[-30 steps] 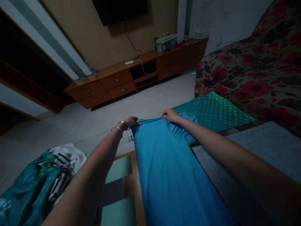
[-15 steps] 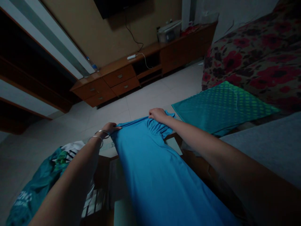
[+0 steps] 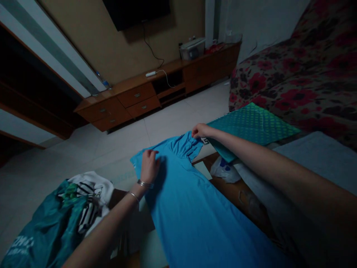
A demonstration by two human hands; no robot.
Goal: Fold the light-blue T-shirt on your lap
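A plain blue T-shirt (image 3: 189, 208) lies lengthwise in front of me, its near end running out of the bottom of the view. Above its far left part hovers my left hand (image 3: 149, 166), fingers loosely curled and apart from the thumb, with no cloth visible in them; two bangles circle that wrist. At the gathered sleeve on the far right, my right hand (image 3: 201, 131) has its fingertips pinched on the cloth. Part of the grip is hidden by the fingers.
A green patterned cloth (image 3: 253, 124) lies to the right, beside a floral-covered sofa (image 3: 290, 82). Left is a heap of teal and white striped clothes (image 3: 64, 212). A white plastic bag (image 3: 225, 171) sits right of the shirt. A wooden cabinet (image 3: 136, 96) stands against the far wall.
My left hand has let go of the shirt's far left edge and moved right and nearer over the cloth. My right hand has shifted right along the sleeve, which is spread out more.
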